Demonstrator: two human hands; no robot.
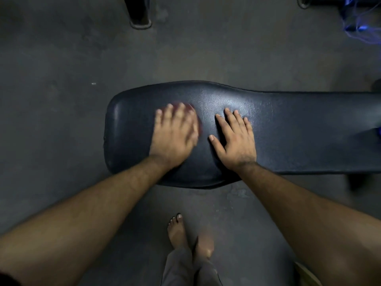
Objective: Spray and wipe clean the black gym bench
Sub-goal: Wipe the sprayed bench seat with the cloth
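He is pressing a reddish cloth (195, 118) flat under straight left hand (174, 137) fingers, right hand (235, 139) splayed on the black bench pad (288, 131); unpinched, the cloth risks slipping free.

The surface (278, 131) under my hands is black with a fine grainy leather texture and a pale sheen where light hits it. A reddish cloth (194, 114) shows past my left hand's fingers (181, 112). The floor (61, 100) is mottled dark grey. My trouser legs (181, 267) are grey. Something blue (362, 21) glints at the top right.
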